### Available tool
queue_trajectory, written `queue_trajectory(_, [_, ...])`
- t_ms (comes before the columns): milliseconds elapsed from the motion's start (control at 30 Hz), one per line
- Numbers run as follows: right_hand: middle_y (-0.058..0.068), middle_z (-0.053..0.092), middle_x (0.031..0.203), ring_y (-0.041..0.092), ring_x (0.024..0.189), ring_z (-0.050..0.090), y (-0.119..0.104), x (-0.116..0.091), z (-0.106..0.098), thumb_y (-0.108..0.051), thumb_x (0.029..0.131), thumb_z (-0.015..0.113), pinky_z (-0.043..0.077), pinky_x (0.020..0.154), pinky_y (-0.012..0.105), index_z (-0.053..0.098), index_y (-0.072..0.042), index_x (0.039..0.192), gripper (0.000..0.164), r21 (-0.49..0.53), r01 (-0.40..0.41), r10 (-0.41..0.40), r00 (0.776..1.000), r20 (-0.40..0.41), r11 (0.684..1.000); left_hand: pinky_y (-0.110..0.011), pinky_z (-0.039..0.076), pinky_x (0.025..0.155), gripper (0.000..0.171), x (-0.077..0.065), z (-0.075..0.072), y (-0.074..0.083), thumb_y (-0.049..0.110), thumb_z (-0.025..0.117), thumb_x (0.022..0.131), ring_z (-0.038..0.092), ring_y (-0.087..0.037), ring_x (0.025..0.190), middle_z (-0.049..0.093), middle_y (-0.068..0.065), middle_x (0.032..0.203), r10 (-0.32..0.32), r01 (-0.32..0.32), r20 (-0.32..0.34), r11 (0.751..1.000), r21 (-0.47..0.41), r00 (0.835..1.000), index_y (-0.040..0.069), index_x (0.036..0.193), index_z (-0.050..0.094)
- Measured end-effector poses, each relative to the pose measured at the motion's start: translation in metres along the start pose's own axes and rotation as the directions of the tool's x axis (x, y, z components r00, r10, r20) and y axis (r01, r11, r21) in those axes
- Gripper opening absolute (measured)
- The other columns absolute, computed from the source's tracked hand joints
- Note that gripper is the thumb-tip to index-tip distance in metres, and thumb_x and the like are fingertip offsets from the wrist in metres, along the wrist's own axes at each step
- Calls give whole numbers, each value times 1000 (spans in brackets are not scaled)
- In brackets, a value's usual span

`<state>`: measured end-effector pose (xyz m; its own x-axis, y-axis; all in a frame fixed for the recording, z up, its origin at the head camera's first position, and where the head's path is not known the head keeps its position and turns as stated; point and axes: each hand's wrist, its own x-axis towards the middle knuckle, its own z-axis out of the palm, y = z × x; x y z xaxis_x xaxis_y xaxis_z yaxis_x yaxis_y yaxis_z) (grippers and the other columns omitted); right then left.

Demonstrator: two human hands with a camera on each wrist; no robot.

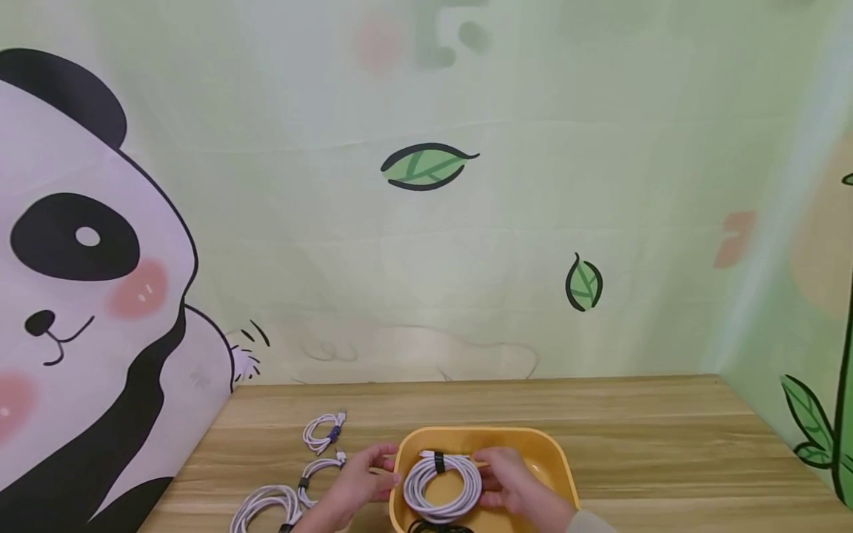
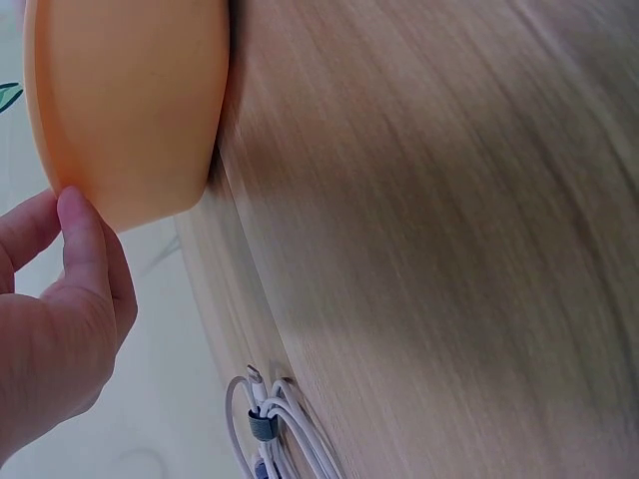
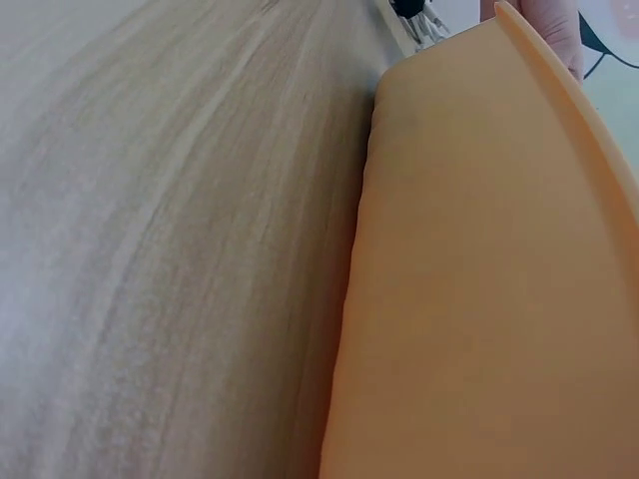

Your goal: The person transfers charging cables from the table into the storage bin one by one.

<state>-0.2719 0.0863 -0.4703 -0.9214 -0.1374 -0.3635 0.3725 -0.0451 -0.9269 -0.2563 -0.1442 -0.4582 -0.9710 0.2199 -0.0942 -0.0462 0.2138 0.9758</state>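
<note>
A yellow plastic bin (image 1: 558, 453) stands on the wooden table. My left hand (image 1: 363, 477) is at its left rim; in the left wrist view the thumb and fingers (image 2: 85, 239) pinch that rim. Inside the bin, at its left side, is a large coil of white cable (image 1: 443, 511) bound with a black strap. My right hand (image 1: 509, 481) reaches over the bin and holds the coil's right edge with bent fingers. A black cable (image 1: 436, 527) lies at the near side of the bin, partly cut off by the frame.
Left of the bin, several strapped white cables lie on the table (image 1: 653, 444): a small coil (image 1: 320, 437) at the back, a looped cable (image 1: 309, 470) nearer, and a thicker coil (image 1: 266, 503) in front. Behind the table hangs a printed panda backdrop (image 1: 300, 185).
</note>
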Motion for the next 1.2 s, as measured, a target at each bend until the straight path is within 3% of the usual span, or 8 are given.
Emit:
queue_trajectory(233, [14,61,91,20,77,56,-4,-5,-5,-21,84,47,50,64,37,39,9,113,42,-17,3,-2,999,34,1000,-30,54,65,47,1,1,0,-7,58,76,52,-11,72,50,-11,91,-5,5,-4,1000,-3,1000,-12,120,42])
queue_trajectory(567, [11,54,87,19,75,55,-12,-14,-12,-20,83,51,52,66,42,42,6,110,38,-36,43,-39,994,102,998,-31,54,65,47,1,1,3,-7,58,76,52,-12,72,50,-13,92,-11,11,-5,1000,1,1000,-12,120,42])
queue_trajectory(800, [17,51,96,22,80,51,-21,-19,-21,-20,82,55,52,71,45,45,6,110,40,-66,43,-36,994,104,997,-31,54,65,47,1,1,4,-6,58,76,52,-12,72,50,-13,92,-14,14,-6,1000,9,1000,-11,120,42])
queue_trajectory(1200, [12,53,95,19,79,54,-32,-25,-35,-22,83,55,51,73,44,47,1,102,31,-89,60,-46,988,146,994,-31,54,65,47,0,1,3,-6,59,76,53,-12,73,51,-14,93,-17,18,-7,1000,14,1000,-12,120,42])
